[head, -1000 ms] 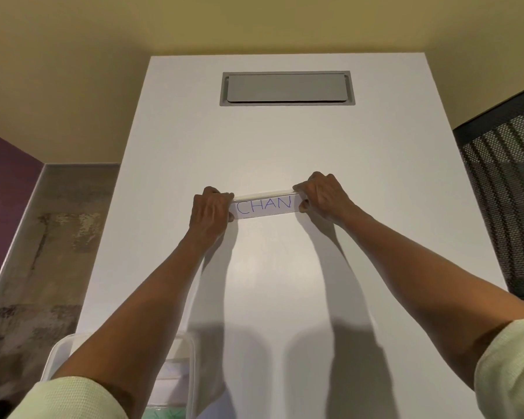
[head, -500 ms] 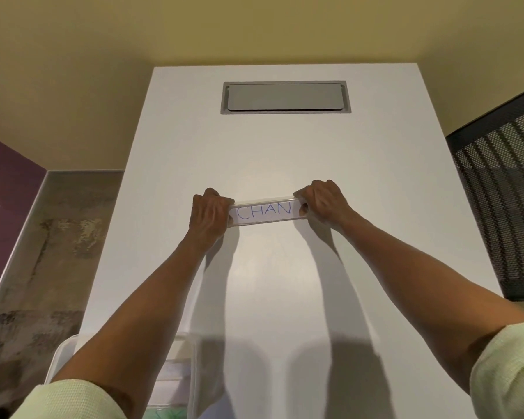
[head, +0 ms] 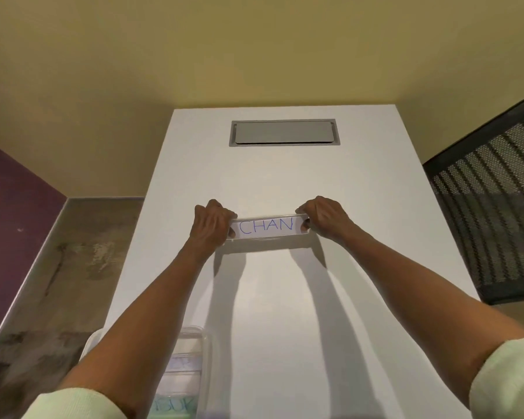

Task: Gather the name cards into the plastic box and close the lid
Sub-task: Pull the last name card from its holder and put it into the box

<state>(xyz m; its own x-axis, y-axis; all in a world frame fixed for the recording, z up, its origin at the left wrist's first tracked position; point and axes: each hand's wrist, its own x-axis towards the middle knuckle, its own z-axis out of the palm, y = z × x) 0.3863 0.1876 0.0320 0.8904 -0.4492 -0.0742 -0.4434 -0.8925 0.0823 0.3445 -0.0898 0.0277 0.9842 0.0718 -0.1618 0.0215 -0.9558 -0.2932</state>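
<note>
Nearest the camera, pale green sleeves cover both upper arms at the bottom corners. Under the left forearm, at the near left edge of the white tabletop, sits the clear plastic box; it is partly hidden by the arm, and cards with blurred blue lettering show inside it. I cannot tell where its lid is.

Both bare forearms reach forward over the tabletop, casting long shadows on it. Midway along the tabletop the left hand is closed on the left end of a name card, and the right hand is closed on its right end, thumb in front and fingers curled over the top. The card stands between them, its face toward the camera, reading "CHAN" in blue.

Farther on, a grey hatch is set flush into the tabletop near its far edge. A black mesh chair stands just beside the right edge. Beyond rises a yellow wall.
</note>
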